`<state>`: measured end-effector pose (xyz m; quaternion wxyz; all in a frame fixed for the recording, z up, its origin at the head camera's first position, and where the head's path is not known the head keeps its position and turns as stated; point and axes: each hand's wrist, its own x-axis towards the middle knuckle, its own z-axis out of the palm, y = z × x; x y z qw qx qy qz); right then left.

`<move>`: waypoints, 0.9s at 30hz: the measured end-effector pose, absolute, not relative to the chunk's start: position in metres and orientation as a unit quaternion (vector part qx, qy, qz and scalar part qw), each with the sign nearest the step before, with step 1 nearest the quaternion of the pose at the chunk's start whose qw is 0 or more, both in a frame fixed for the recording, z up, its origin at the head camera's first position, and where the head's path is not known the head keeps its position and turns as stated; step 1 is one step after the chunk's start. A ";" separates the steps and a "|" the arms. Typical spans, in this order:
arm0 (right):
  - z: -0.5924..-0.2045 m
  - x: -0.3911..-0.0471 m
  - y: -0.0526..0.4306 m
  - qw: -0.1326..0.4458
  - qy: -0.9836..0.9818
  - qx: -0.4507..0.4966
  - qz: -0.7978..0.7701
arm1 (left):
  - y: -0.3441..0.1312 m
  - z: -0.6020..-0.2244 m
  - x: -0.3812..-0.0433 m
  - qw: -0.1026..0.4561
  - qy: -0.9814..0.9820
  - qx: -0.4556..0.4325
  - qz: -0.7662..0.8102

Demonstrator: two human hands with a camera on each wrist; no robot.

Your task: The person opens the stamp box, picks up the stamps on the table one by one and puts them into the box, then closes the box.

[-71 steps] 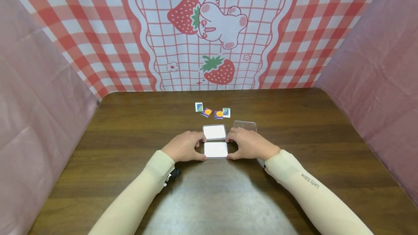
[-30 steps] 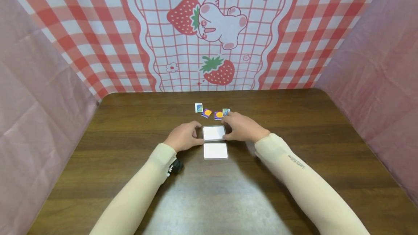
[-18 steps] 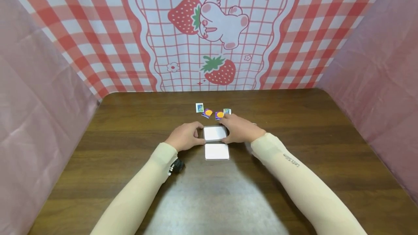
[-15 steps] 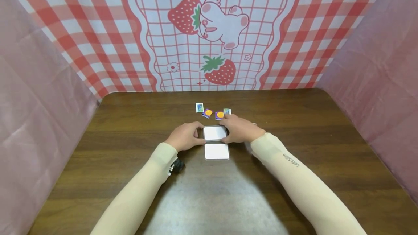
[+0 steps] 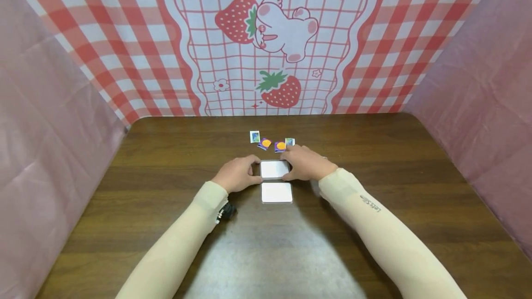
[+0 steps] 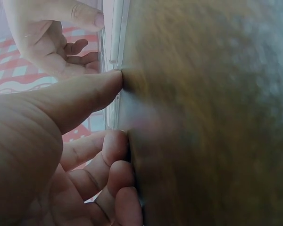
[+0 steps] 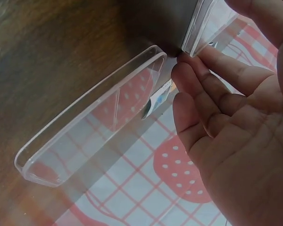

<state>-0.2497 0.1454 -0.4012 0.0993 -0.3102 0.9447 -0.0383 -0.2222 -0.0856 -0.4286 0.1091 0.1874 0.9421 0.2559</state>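
Two flat rectangles with white faces lie one before the other on the table: a clear-rimmed plastic box [image 5: 274, 169] farther off and a white, clear-edged one [image 5: 276, 193] nearer. My left hand [image 5: 236, 174] holds the far box by its left end, thumb and index finger at the corners. At its right end my right hand [image 5: 309, 164] grips it the same way. The left wrist view has the left thumb [image 6: 92, 94] against a clear edge. In the right wrist view, a clear plastic lid [image 7: 92, 117] stands beside the right fingers; the head view mostly hides it.
Beyond the far box lie two small purple pieces with orange discs [image 5: 265, 143] and two small stamp-like pictures [image 5: 255, 136], one partly behind the right hand. A strawberry-patterned cloth [image 5: 266, 40] hangs at the back of the wooden table [image 5: 166, 146]; pink cloth hangs at both sides.
Both hands have moved forward from the sides of the near white rectangle to the ends of the far box. Over the last half second they hold almost still.
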 end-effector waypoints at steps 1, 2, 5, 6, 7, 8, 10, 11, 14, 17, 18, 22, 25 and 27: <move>-0.401 -0.250 0.145 0.099 0.945 -0.309 -0.038 | -0.085 -0.428 -0.222 0.110 0.942 0.187 0.255; -0.402 -0.250 0.146 0.100 0.945 -0.308 -0.038 | -0.085 -0.428 -0.222 0.109 0.943 0.186 0.253; -0.401 -0.249 0.146 0.096 0.945 -0.310 -0.034 | -0.084 -0.427 -0.221 0.108 0.945 0.185 0.245; -0.401 -0.249 0.146 0.095 0.945 -0.312 -0.033 | -0.084 -0.427 -0.221 0.108 0.946 0.186 0.243; -0.401 -0.249 0.147 0.094 0.945 -0.312 -0.032 | -0.084 -0.427 -0.222 0.108 0.946 0.186 0.242; -0.401 -0.249 0.147 0.094 0.945 -0.312 -0.032 | -0.084 -0.427 -0.221 0.107 0.947 0.185 0.241; -0.402 -0.249 0.147 0.094 0.945 -0.311 -0.034 | -0.083 -0.427 -0.221 0.107 0.947 0.185 0.240; -0.402 -0.249 0.147 0.094 0.945 -0.311 -0.036 | -0.083 -0.427 -0.221 0.108 0.947 0.184 0.241; -0.404 -0.250 0.148 0.093 0.946 -0.308 -0.044 | -0.083 -0.427 -0.221 0.110 0.946 0.182 0.244; -0.405 -0.251 0.148 0.092 0.946 -0.308 -0.049 | -0.084 -0.426 -0.221 0.110 0.946 0.183 0.246; -0.405 -0.251 0.148 0.091 0.946 -0.308 -0.050 | -0.084 -0.426 -0.221 0.109 0.946 0.183 0.246; -0.406 -0.251 0.149 0.094 0.945 -0.308 -0.056 | -0.084 -0.427 -0.221 0.107 0.946 0.183 0.245; -0.407 -0.253 0.149 0.099 0.946 -0.303 -0.064 | -0.084 -0.427 -0.220 0.108 0.946 0.182 0.245; -0.408 -0.253 0.149 0.101 0.946 -0.302 -0.066 | -0.084 -0.427 -0.220 0.109 0.946 0.180 0.247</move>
